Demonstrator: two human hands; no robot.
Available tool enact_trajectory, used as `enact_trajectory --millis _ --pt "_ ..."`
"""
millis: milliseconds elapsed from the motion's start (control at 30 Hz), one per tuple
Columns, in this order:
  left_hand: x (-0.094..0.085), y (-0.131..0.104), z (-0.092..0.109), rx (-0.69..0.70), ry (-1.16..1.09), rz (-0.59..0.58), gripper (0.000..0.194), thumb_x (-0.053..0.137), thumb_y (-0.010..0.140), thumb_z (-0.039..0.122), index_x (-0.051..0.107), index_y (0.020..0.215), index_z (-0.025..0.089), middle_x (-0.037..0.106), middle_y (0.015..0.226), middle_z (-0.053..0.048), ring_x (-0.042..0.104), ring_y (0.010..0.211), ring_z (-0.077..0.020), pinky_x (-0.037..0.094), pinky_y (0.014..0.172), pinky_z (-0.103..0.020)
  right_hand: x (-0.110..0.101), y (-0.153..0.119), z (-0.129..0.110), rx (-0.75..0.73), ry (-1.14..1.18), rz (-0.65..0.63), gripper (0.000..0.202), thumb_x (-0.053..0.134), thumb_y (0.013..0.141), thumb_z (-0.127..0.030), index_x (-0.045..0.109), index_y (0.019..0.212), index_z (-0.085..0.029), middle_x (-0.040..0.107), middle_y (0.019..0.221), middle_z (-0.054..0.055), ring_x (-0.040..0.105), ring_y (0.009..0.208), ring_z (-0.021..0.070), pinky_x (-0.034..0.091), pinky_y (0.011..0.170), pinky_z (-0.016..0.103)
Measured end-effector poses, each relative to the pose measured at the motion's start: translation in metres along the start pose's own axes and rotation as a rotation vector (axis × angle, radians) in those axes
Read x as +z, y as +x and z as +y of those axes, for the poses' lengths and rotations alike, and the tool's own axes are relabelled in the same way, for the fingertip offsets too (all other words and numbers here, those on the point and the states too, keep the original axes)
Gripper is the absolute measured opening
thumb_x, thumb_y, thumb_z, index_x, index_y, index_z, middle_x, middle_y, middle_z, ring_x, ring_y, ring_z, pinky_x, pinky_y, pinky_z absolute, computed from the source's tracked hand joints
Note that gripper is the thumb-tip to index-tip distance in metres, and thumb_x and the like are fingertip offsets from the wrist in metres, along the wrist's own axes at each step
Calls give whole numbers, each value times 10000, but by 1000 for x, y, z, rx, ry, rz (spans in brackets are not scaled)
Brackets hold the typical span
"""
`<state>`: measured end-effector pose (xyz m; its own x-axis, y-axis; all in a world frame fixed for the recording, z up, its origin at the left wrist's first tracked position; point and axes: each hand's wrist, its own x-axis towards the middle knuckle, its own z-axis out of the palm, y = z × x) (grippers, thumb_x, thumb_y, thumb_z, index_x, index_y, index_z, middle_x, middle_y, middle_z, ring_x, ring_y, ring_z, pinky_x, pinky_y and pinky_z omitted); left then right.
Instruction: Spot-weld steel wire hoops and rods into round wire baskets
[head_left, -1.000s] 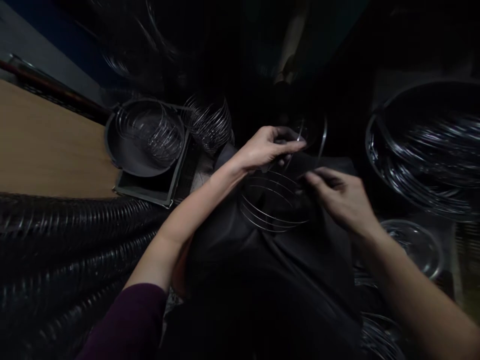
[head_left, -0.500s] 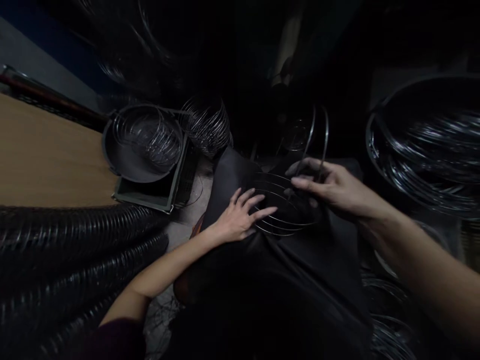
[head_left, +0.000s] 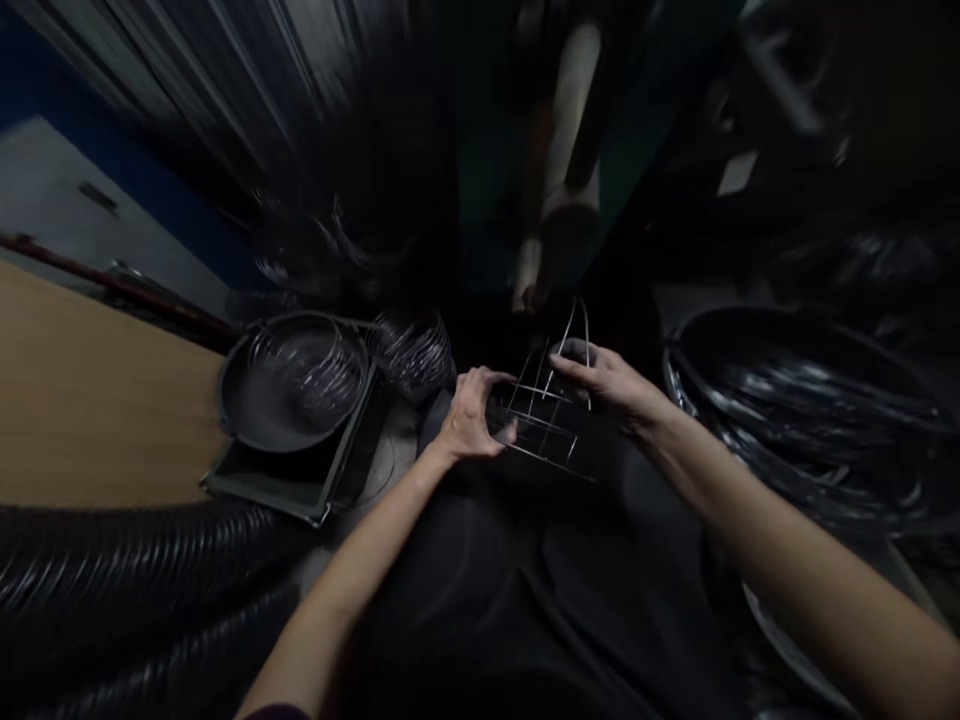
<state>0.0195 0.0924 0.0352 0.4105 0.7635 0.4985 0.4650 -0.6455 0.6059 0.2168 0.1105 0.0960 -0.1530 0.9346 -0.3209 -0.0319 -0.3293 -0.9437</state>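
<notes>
My left hand (head_left: 480, 415) curls round the left side of a thin wire frame (head_left: 544, 425), its thumb and fingers on the frame's edge. Crossing wires make up the frame, which hangs tilted above my dark-covered lap. At its upper right, my right hand (head_left: 589, 375) pinches a bent wire loop (head_left: 571, 345) that points upward. The loop overlaps the frame's corner; whether they touch cannot be made out. A machine part with a pale cylinder (head_left: 574, 110) stands just beyond my hands.
On the left, a round pan (head_left: 262, 420) with wire rings rests on a green crate (head_left: 277, 490). Beside it is a wire coil (head_left: 412, 350). Rows of dark wire rings (head_left: 135, 560) lie lower left. A large basin (head_left: 825, 400) of shiny wire is at the right.
The view has tilted up, showing more of the machine. My left hand has gone from spread fingers to gripping the wire frame, now raised and tilted. My right hand has moved closer to it with the loop.
</notes>
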Motion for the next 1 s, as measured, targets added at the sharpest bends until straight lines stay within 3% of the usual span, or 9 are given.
enact_trajectory --millis 200,367,667,1000 --pt "-2 45 -15 53 29 91 471 605 641 297 484 1072 150 552 959 -90 522 903 -233 380 819 -380 -6 33 -32 -52 2 52 493 777 553 -506 501 797 -179 364 477 -90 293 377 41 204 353 180" --pt "-4 60 -25 49 42 118 498 615 640 302 460 1089 149 545 984 -98 518 918 -237 387 828 -391 -3 44 -50 -83 -27 93 537 795 485 -512 524 794 -168 428 501 -75 328 394 44 241 357 184" --pt "-3 72 -39 2 12 149 574 654 619 290 416 1124 155 519 1037 -102 522 950 -235 423 844 -400 -2 64 -48 -67 -3 139 524 829 437 -448 538 769 -167 447 530 -74 353 421 41 245 367 174" --pt "-5 83 -50 -21 -65 159 674 683 579 229 361 1171 204 475 1061 -62 517 946 -212 432 881 -398 -9 90 -39 -107 2 162 535 818 429 -484 507 724 -164 456 515 -69 340 407 41 247 374 188"
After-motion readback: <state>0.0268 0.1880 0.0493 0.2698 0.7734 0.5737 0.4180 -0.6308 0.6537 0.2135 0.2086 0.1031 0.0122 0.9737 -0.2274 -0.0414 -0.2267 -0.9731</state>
